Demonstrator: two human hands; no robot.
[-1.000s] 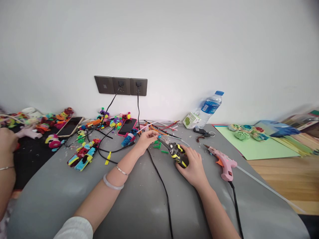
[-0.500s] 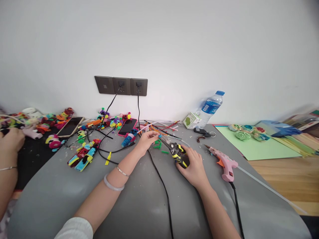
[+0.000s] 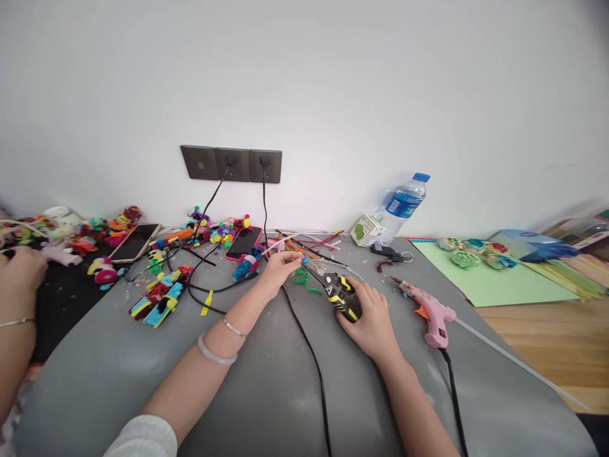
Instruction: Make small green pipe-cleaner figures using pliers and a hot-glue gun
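Observation:
My right hand (image 3: 368, 311) is wrapped round the black-and-yellow handles of a pair of wire strippers (image 3: 343, 306), their dark jaws pointing up and left over the grey mat. Just left of the jaws, my left hand (image 3: 284, 270) is closed in a pinch on a thin black pipe cleaner (image 3: 315, 275). That strand runs from the fingertips to the jaws; whether they are clamped on it is too small to tell. Short green pieces (image 3: 301, 277) lie beneath, and a blue fuzzy figure (image 3: 247, 264) is left of my left wrist.
A pink glue gun (image 3: 432, 315) lies right of my right hand, its black cord trailing forward. Behind stand a water bottle (image 3: 405, 206) and small box (image 3: 366, 230). Black cables (image 3: 309, 349) cross the grey mat (image 3: 266, 406). A co-worker's hand (image 3: 21, 273) is at far left.
Both my hands and the wire strippers stay in nearly the same place. Hardly anything else differs beyond a very slight shift of the view.

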